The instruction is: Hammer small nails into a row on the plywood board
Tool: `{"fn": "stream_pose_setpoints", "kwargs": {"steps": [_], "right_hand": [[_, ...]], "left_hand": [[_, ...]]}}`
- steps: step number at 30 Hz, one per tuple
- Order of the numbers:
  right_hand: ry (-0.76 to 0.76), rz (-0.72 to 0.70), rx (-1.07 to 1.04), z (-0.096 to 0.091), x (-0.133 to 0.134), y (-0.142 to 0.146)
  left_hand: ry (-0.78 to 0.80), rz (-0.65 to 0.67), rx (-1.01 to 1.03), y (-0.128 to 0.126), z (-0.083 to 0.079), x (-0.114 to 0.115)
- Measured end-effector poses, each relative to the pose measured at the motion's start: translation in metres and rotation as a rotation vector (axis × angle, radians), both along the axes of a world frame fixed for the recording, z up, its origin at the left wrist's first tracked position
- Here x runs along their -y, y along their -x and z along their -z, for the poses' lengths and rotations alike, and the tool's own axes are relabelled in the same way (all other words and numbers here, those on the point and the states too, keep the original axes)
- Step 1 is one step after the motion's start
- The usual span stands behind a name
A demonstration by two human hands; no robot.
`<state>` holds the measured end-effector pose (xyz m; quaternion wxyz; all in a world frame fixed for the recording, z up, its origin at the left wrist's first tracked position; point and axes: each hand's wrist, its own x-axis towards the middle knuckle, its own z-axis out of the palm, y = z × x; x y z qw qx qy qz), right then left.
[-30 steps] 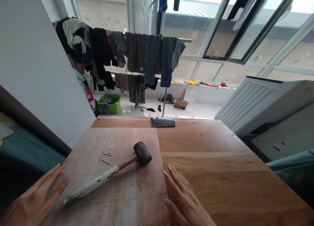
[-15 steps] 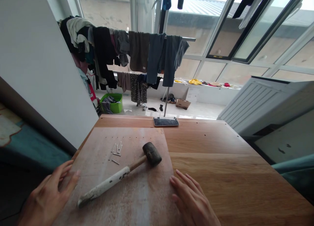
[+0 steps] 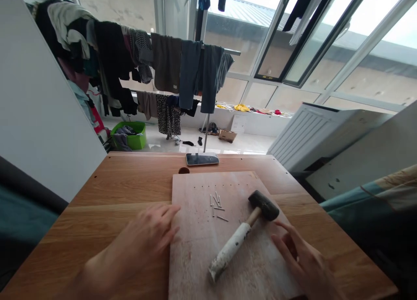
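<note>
A thin wooden board (image 3: 190,252) lies on the table, with a row of small holes near its far edge. My left hand (image 3: 151,230) is slightly blurred, its outstretched fingers at the board's left edge. At the right edge is my right hand (image 3: 301,256), loosely bent, with its thumb and fingers apart near the mallet's head. The mallet (image 3: 240,234) rests diagonally on the board, its black head to the far right and its white-wrapped handle towards me. Several loose nails (image 3: 220,209) are scattered left of the mallet's head.
A phone (image 3: 202,159) lies at the far edge of the wooden table (image 3: 137,178). Beside the board's far left corner is a dark round spot (image 3: 184,171). Beyond stand a laundry rack with clothes (image 3: 166,63), a green basket (image 3: 138,139) and a white cabinet-like unit (image 3: 298,130).
The board has slid right across the table, carrying the mallet and nails. Both hands have moved right with it. The view has turned slightly, and the dark round spot has come into sight.
</note>
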<state>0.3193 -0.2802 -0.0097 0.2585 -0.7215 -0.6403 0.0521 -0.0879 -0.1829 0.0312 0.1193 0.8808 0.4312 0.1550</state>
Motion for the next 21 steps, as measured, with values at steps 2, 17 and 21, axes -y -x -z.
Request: {"fn": "stream_pose_setpoints", "kwargs": {"steps": [2, 17, 21], "right_hand": [[0.091, -0.102, -0.058, -0.009, -0.005, 0.019], [0.262, -0.022, -0.615, -0.025, -0.013, 0.032], [0.294, 0.034, -0.688, -0.015, 0.007, 0.012]], "left_hand": [[-0.011, 0.125, -0.047, -0.026, -0.002, -0.018], [-0.050, 0.481, 0.029, -0.134, 0.026, -0.042], [-0.071, 0.308, -0.081, -0.115, 0.031, -0.047]]}}
